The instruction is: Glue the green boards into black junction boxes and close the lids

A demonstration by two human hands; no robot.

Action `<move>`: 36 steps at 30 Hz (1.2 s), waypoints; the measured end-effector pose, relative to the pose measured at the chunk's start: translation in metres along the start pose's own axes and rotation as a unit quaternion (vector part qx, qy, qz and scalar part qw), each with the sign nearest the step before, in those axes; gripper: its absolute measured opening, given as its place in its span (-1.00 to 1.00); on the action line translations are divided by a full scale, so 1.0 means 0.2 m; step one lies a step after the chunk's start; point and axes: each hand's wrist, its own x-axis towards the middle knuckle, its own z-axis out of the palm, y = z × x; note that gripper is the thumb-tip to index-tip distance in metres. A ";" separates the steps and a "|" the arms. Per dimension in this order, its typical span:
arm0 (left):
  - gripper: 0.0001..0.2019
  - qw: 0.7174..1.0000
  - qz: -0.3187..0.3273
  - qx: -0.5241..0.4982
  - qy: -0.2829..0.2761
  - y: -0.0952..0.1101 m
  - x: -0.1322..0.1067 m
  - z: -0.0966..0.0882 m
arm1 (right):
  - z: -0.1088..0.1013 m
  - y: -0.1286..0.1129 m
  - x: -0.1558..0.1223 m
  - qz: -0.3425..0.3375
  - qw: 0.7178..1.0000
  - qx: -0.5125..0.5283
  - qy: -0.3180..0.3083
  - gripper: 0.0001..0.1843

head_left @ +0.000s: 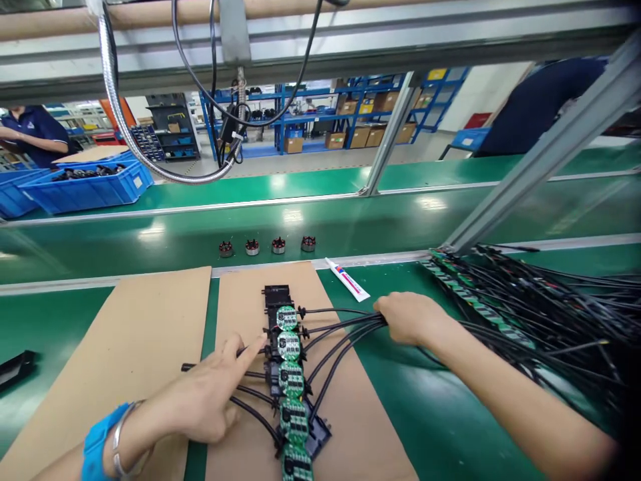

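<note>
A row of round green circuit boards [291, 379] sits along a black plastic holder strip [277, 294], with black cables leaving both sides. My left hand [203, 397] is over the left-side cables [256, 415], its index finger stretched to the strip's left edge beside the upper boards. Its fingers are apart, though the palm hides part of the cables beneath. My right hand [413, 318] is closed around a bundle of black cables [345, 329] from the strip's right side, pulled out roughly straight. Under the lower boards, a black plastic piece [318, 433] lies at an angle.
Cardboard sheets [150, 334] cover part of the green bench. A white tube [349, 280] and several small motors [278, 245] lie beyond. Many cabled boards [531, 321] are heaped right. Metal posts [393, 133] and a hanging conduit [120, 113] frame the bench. A person [37, 133] works far left.
</note>
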 end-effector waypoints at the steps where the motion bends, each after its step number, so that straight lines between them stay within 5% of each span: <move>1: 0.07 0.999 0.002 -0.040 0.006 -0.01 0.01 0.00 | -0.02 -0.05 0.02 -0.043 0.999 0.017 -0.006 -0.50; 3: -0.08 0.991 0.009 -0.125 0.046 -0.05 0.05 0.02 | -0.06 -0.17 0.07 -0.169 0.980 0.103 0.006 -0.27; 5: -0.39 0.972 0.007 -0.197 0.131 -0.10 0.10 0.04 | -0.06 -0.32 0.15 -0.265 0.938 0.218 0.052 -0.40; 7: -0.61 0.950 -0.012 -0.236 0.206 -0.14 0.16 0.08 | -0.03 -0.45 0.23 -0.287 0.913 0.279 0.083 -0.61; 10: -0.73 0.945 -0.026 -0.231 0.230 -0.19 0.21 0.11 | 0.04 -0.56 0.28 -0.296 0.904 0.295 0.090 -0.84; 13: -0.78 0.956 -0.030 -0.191 0.222 -0.20 0.24 0.08 | 0.08 -0.53 0.28 -0.308 0.890 0.321 0.098 -0.89; 18: -0.77 0.952 -0.059 -0.049 0.298 -0.27 0.40 -0.05 | 0.09 -0.38 0.42 -0.234 0.879 0.406 0.091 -0.73; 23: -0.80 0.947 -0.094 0.021 0.305 -0.35 0.55 -0.05 | 0.18 -0.35 0.55 -0.200 0.889 0.395 0.116 -0.89; 30: -0.78 0.938 -0.134 0.106 0.302 -0.37 0.53 0.01 | 0.28 -0.39 0.53 -0.205 0.887 0.381 0.160 -0.84; 36: -0.80 0.940 -0.116 0.163 0.276 -0.34 0.50 -0.02 | 0.25 -0.37 0.52 -0.241 0.893 0.319 0.206 -0.88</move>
